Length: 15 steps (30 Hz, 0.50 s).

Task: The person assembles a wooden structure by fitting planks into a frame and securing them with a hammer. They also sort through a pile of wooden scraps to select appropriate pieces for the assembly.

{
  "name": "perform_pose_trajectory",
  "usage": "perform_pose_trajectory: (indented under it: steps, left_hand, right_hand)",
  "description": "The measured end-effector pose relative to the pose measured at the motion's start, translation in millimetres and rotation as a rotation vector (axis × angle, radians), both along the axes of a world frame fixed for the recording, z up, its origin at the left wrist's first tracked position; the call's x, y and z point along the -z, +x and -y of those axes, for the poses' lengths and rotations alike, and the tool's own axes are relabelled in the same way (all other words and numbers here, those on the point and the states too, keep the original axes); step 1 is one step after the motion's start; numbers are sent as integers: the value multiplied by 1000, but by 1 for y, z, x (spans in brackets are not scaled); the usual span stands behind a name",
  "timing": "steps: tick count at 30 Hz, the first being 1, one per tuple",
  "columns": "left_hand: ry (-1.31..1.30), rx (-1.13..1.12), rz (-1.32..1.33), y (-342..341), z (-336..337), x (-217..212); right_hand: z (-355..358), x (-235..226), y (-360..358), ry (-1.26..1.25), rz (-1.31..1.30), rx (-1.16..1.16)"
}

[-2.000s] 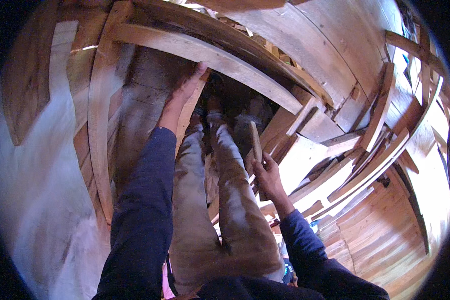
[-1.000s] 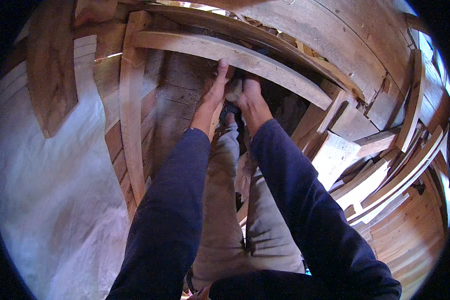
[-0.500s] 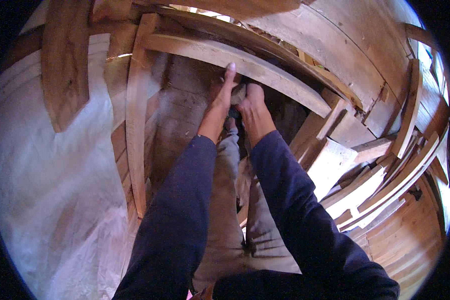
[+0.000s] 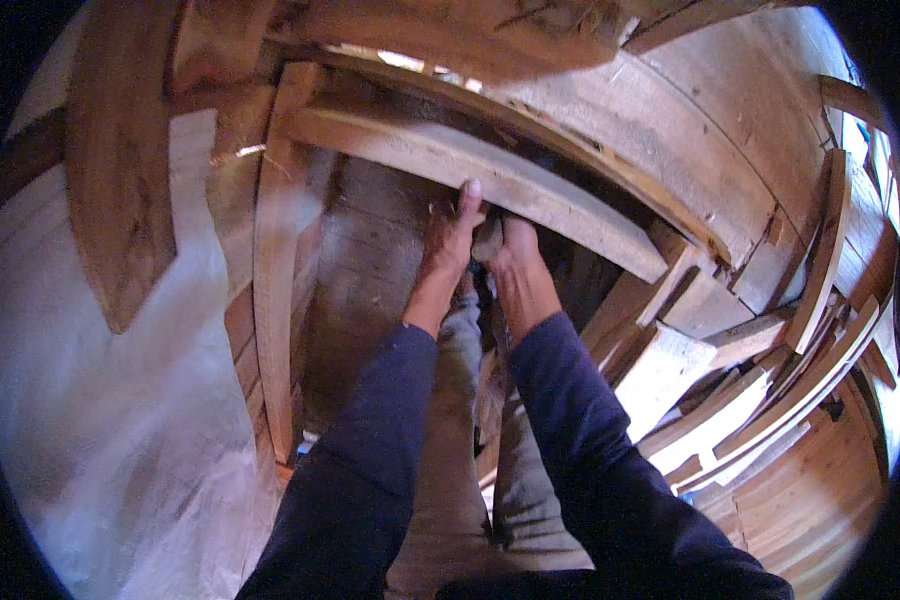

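My left hand (image 4: 452, 234) and my right hand (image 4: 518, 262) are close together just below a pale wooden beam (image 4: 555, 207). Between them sits a greyish-tan piece with a rounded end (image 4: 487, 241), its kind unclear. The left fingers curl beside it while that thumb points up against the beam's near face. My right hand is closed along its other side, the fingertips turned away and mostly hidden. Both forearms, in dark blue sleeves, reach forward above my legs in khaki trousers (image 4: 440, 460).
An upright post (image 4: 275, 290) joins the beam's left end. Whitish sheeting (image 4: 120, 430) covers the left side, with a broad pointed plank (image 4: 120, 170) hanging before it. Several loose boards (image 4: 760, 400) lean at the right. Wide planks (image 4: 690, 130) slope across the top right.
The view has tilted, so beam, post and hands all appear lower in the picture. Both hands remain together under the beam, around the rounded piece.
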<state>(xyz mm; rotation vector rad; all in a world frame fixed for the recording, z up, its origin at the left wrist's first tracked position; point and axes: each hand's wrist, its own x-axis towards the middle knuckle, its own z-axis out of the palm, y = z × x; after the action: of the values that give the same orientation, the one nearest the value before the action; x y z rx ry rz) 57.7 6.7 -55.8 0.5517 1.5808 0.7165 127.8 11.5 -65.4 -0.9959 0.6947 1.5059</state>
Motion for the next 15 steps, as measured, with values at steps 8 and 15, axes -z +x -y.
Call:
perform_pose_trajectory:
  steps: [8, 15]
  left_hand:
    - [-238, 203, -69, -8, 5, 13]
    - [-135, 525, -1, -35, -1, 18]
  right_hand:
    - [11, 7, 12, -138, -38, -171]
    - [50, -39, 46, -310, 41, -497]
